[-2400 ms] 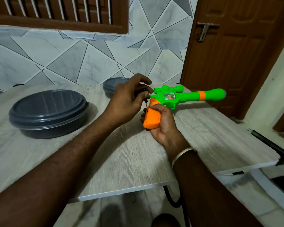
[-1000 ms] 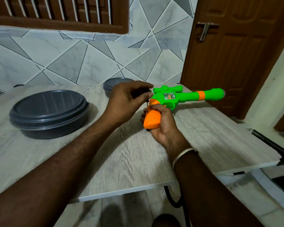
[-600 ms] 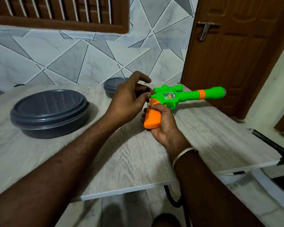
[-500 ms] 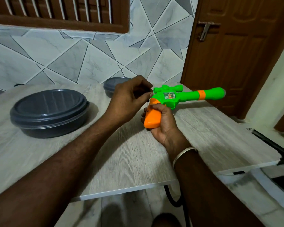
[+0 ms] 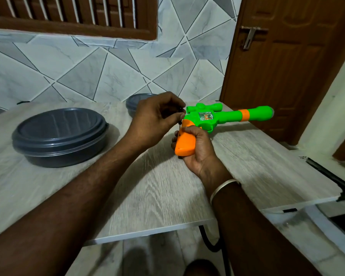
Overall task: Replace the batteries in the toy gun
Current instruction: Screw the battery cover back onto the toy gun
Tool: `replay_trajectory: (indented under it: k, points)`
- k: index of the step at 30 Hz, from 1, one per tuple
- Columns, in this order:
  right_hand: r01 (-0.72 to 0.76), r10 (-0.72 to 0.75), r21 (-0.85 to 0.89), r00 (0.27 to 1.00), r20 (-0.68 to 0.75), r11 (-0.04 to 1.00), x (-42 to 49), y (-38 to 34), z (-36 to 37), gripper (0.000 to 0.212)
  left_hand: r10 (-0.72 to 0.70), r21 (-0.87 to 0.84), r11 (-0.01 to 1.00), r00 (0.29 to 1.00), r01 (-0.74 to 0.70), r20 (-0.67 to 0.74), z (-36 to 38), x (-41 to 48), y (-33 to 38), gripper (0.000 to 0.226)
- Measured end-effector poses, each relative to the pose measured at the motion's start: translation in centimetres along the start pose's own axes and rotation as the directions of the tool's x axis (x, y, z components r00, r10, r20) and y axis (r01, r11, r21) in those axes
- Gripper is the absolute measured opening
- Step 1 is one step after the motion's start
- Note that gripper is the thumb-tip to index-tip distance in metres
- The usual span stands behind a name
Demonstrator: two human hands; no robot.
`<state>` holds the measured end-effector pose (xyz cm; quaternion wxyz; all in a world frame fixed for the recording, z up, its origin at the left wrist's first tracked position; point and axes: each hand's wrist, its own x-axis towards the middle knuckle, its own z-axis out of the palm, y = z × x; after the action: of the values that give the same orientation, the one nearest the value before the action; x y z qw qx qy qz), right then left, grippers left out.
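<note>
Gripping the orange handle of a green toy gun [image 5: 217, 117] above a wood-grain table [image 5: 157, 196], a person's right hand [image 5: 197, 148] steadies it, barrel pointing right. The left hand [image 5: 157, 120] pinches a small dark screwdriver [image 5: 180, 121], tip at the handle's top. A lidded grey container [image 5: 58, 134] sits at left.
</note>
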<state>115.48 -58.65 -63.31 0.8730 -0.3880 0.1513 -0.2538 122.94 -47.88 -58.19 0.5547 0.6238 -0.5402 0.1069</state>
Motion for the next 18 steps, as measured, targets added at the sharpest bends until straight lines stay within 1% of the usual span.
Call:
replay_trajectory:
  k: [2, 6, 10, 14, 16, 18]
  points:
    - [0.017, -0.017, -0.006, 1.000, -0.001, 1.000, -0.02, -0.05, 0.02, 0.010, 0.051, 0.035, 0.998, 0.999, -0.051, -0.009, 0.20, -0.09, 0.11, 0.023]
    - [0.018, -0.018, -0.008, 1.000, -0.003, 1.000, -0.03, -0.09, 0.04, 0.012, 0.071, 0.082, 0.994, 0.996, -0.067, -0.056, 0.49, -0.04, 0.26, 0.020]
    - [0.005, -0.005, -0.027, 1.000, 0.000, 1.000, -0.06, -0.15, -0.05, 0.009, 0.035, 0.068, 0.997, 0.999, -0.033, -0.039, 0.44, 0.20, 0.20, 0.015]
    - [-0.010, 0.010, -0.012, 1.000, -0.007, 1.000, 0.09, -0.01, -0.16, 0.016, -0.010, 0.035, 0.999, 1.000, 0.010, -0.002, 0.16, 0.24, -0.02, 0.017]
    - [-0.008, 0.008, -0.002, 1.000, -0.006, 1.000, 0.01, -0.02, -0.12, 0.018, 0.001, 0.031, 1.000, 1.000, -0.001, -0.005, 0.00, 0.13, -0.11, 0.018]
    - [0.005, -0.005, -0.009, 1.000, 0.007, 1.000, -0.10, -0.13, -0.09, 0.012, 0.023, 0.048, 0.999, 0.999, -0.022, -0.025, -0.11, 0.07, -0.27, 0.018]
